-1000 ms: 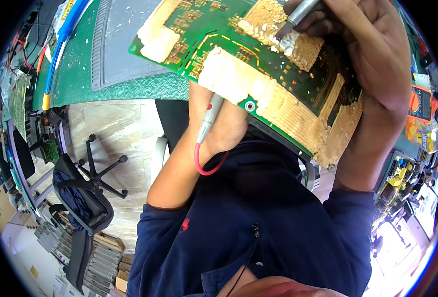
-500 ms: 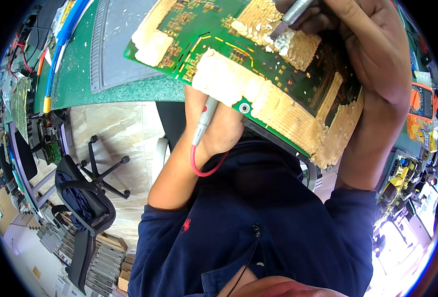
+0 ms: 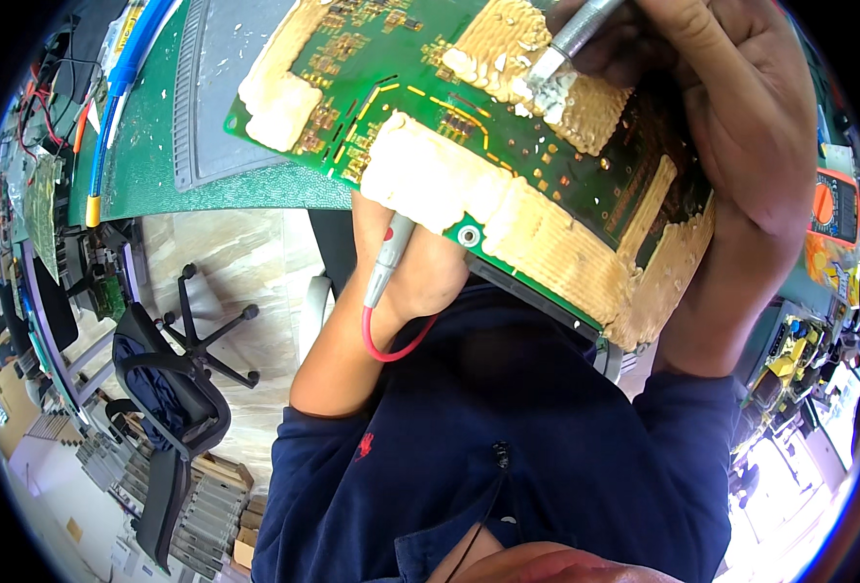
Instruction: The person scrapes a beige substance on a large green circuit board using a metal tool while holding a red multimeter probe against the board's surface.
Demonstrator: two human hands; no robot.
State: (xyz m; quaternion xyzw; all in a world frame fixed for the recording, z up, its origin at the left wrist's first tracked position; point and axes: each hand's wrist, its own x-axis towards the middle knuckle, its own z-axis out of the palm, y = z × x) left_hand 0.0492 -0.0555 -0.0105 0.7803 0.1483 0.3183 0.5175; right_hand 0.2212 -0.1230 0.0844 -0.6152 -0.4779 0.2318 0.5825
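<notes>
A green circuit board (image 3: pixel 513 151) is held tilted in front of my body, with thick tan coating (image 3: pixel 542 233) in ridged patches over it. My left hand (image 3: pixel 430 277) is beneath its near left edge, supporting it; the fingers are hidden under the board. Along that wrist lies a grey pen-shaped connector (image 3: pixel 389 257) with a red cable (image 3: pixel 391 358) looping from it. My right hand (image 3: pixel 741 117) is closed around the silver handle of a craft knife (image 3: pixel 576 39). Its flat blade meets the upper tan patch, where white, crumbled flakes lie around the tip.
Behind the board is a green bench mat (image 3: pixel 255 187) with a grey ribbed tray or pad (image 3: pixel 226 107) on it. Blue tubing (image 3: pixel 138 49) runs at the left. An orange multimeter (image 3: pixel 833 206) sits at the right. A black swivel chair (image 3: pixel 172 389) stands on the tiled floor.
The board has shifted slightly left and down, with my left hand moving along. The knife blade has turned from dark to bright and stays on the same flaked patch.
</notes>
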